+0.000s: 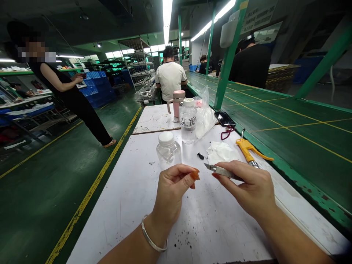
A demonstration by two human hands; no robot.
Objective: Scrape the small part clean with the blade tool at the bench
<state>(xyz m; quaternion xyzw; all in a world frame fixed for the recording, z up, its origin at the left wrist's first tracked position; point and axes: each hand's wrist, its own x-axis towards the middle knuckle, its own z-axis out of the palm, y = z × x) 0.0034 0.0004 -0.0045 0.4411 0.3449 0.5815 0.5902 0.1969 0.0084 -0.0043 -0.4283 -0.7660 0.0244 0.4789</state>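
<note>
Place: factory workshop, a production floor
Line: long green conveyor workbench [288,124] with yellow lines, running down the room
Floor: green coated floor [49,205] marked with yellow lane stripes [88,194]
Storage: wire shelving racks [134,62] and stacked blue plastic crates [96,90]
Overhead: long fluorescent tube lights [167,18], exposed dark ceiling
Walls and posts: green steel uprights [229,55], a posted notice board [258,14]
People: a co-worker in a white T-shirt [170,79] seated at the bench, others further along

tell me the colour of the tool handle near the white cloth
Yellow, shown best in the head view, on the handle beside the cloth.
</note>
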